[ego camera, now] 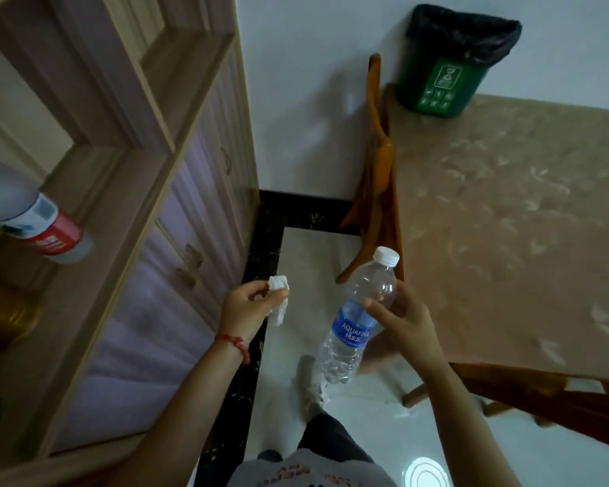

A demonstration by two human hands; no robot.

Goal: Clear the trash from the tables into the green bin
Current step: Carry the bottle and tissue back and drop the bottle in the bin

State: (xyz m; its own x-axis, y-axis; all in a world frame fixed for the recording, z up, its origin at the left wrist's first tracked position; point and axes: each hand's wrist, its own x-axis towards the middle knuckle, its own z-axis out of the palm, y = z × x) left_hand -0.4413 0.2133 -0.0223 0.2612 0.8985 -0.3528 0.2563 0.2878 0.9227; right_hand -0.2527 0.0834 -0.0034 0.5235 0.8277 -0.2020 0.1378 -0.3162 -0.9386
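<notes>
We see both hands held out over the pale floor (436,430), between a wooden cabinet (127,240) and a patterned surface (507,223). The left hand (247,307) pinches a crumpled white tissue (278,297) between thumb and fingertips; part of the tissue hangs below the fingers. The right hand (401,318) grips a clear plastic bottle (355,325) around its upper half, white cap tilted up and away, blue label just below the fingers. The green bin (443,82), lined with a black bag, stands on the far corner of the surface against the wall, well apart from both hands. A second bottle (32,219) with a red label sits on the cabinet shelf.
</notes>
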